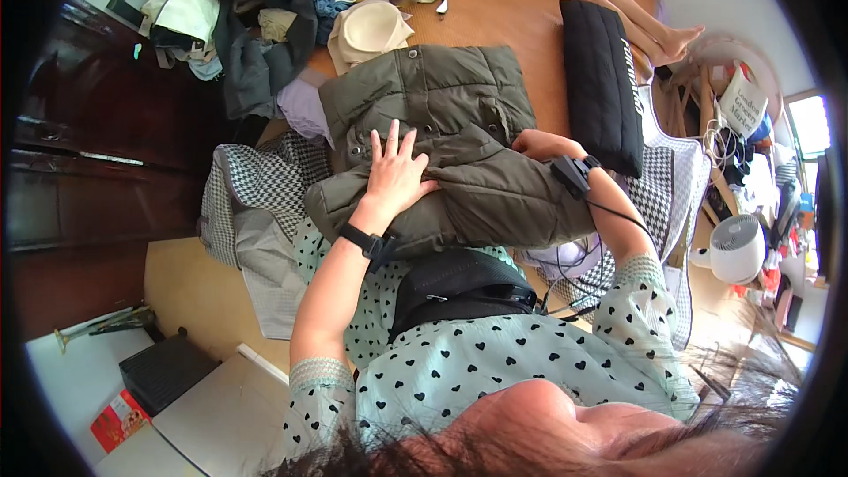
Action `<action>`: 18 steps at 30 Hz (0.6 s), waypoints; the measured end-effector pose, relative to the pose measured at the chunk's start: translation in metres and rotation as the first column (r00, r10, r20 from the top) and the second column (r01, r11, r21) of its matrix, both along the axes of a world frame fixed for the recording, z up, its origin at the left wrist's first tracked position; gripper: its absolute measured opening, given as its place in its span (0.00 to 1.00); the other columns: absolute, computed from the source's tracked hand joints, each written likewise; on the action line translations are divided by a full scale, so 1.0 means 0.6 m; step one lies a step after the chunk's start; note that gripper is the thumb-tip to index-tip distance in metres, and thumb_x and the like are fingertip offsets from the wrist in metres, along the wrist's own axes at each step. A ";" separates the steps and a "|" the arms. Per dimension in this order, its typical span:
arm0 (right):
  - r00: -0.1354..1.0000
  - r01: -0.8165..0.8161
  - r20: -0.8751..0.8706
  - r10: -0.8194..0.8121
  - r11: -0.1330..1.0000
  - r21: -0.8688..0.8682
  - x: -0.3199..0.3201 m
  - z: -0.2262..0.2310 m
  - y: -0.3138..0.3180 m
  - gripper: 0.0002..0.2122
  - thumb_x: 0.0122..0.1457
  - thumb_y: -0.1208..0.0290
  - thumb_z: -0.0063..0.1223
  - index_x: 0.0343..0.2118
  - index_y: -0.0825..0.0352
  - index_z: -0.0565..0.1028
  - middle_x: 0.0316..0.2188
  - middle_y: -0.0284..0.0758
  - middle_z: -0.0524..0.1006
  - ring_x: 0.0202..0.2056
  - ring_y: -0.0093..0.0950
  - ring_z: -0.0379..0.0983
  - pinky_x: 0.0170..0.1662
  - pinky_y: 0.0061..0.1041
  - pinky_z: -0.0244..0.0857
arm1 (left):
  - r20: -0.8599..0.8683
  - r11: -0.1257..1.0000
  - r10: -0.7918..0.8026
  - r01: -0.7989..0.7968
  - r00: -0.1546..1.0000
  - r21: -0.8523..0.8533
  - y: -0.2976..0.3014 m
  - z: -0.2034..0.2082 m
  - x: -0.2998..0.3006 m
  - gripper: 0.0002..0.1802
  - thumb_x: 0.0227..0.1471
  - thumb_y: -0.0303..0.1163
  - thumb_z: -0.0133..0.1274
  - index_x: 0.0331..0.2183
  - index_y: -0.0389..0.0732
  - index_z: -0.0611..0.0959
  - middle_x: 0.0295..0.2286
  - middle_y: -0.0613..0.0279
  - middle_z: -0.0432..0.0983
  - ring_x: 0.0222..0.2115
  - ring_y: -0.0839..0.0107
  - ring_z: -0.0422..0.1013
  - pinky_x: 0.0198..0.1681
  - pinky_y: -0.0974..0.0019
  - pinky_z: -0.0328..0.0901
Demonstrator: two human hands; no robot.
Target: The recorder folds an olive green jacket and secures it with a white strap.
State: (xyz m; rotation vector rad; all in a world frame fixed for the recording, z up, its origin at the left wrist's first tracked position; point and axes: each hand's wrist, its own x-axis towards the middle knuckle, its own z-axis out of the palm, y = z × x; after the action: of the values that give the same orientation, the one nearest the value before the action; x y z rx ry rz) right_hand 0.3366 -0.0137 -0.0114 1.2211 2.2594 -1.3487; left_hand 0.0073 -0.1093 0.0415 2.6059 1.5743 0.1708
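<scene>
An olive-green puffer jacket with snap buttons lies partly folded in front of me, its near part reaching to my lap. On its left half rests my left hand, fingers spread and pressed lightly to the padded fabric. My right hand is at the jacket's right edge, with curled fingers closed on the cloth; their tips are partly hidden. Both wrists carry straps, and a small black device with a cable sits on the right one.
Beyond the jacket lie a beige hat-like item and heaped clothes. A long black cushion is at the right, near another person's bare legs. Houndstooth cloth spreads at the left. A white fan stands far right.
</scene>
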 end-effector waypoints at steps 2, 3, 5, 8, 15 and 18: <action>0.992 -0.062 0.119 0.036 0.973 0.224 -0.019 0.063 0.004 0.13 0.52 0.65 0.54 0.37 0.68 0.77 0.31 0.44 0.78 0.34 0.41 0.74 0.38 0.34 0.67 | 0.050 0.988 -0.057 0.049 0.997 0.144 0.003 -0.047 -0.015 0.27 0.45 0.52 0.55 0.41 0.41 0.75 0.38 0.55 0.73 0.50 0.49 0.61 0.55 0.40 0.50; 0.992 -0.064 0.118 0.037 0.971 0.232 -0.025 0.094 0.001 0.13 0.52 0.65 0.54 0.37 0.68 0.77 0.31 0.44 0.78 0.34 0.41 0.74 0.38 0.34 0.67 | 0.049 0.987 -0.055 0.047 0.997 0.153 0.012 -0.045 -0.011 0.27 0.45 0.52 0.55 0.41 0.41 0.75 0.38 0.55 0.73 0.50 0.49 0.61 0.55 0.40 0.50; 0.991 0.013 0.107 -0.087 0.831 0.557 -0.043 0.151 -0.012 0.15 0.52 0.61 0.55 0.39 0.65 0.77 0.32 0.44 0.78 0.37 0.42 0.74 0.40 0.36 0.67 | 0.004 0.892 0.029 -0.024 1.000 -0.452 0.027 -0.036 -0.003 0.24 0.48 0.49 0.53 0.41 0.42 0.72 0.41 0.51 0.72 0.48 0.50 0.64 0.54 0.39 0.51; 0.996 0.047 -0.090 0.025 0.695 0.718 -0.108 0.211 -0.052 0.17 0.52 0.62 0.55 0.41 0.66 0.74 0.40 0.40 0.76 0.43 0.39 0.71 0.45 0.35 0.66 | 0.171 0.860 0.002 0.086 0.985 -0.503 0.042 -0.061 -0.014 0.21 0.51 0.45 0.52 0.39 0.39 0.70 0.37 0.46 0.73 0.41 0.49 0.68 0.45 0.48 0.60; 0.986 -0.102 0.002 0.169 0.582 0.807 -0.234 0.046 -0.060 0.29 0.55 0.53 0.48 0.55 0.67 0.63 0.58 0.45 0.59 0.60 0.40 0.53 0.59 0.46 0.50 | 0.474 0.787 0.010 0.285 0.881 -0.547 0.108 -0.086 -0.037 0.22 0.48 0.43 0.56 0.37 0.36 0.72 0.34 0.44 0.74 0.38 0.49 0.70 0.38 0.55 0.64; 0.988 -0.148 0.049 0.150 0.773 0.617 -0.231 -0.003 -0.032 0.36 0.53 0.44 0.47 0.57 0.68 0.60 0.59 0.46 0.58 0.61 0.41 0.51 0.60 0.48 0.47 | 0.429 0.653 0.075 0.281 0.900 -0.703 0.170 -0.060 -0.058 0.25 0.43 0.42 0.61 0.38 0.33 0.76 0.35 0.51 0.77 0.38 0.62 0.73 0.41 0.64 0.66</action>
State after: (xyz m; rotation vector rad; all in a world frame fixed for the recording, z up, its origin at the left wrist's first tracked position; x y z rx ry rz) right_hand 0.1978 -0.0331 -0.0134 1.1574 2.8456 -0.5379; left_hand -0.0275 -0.0071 0.0057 1.8154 1.0096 0.0443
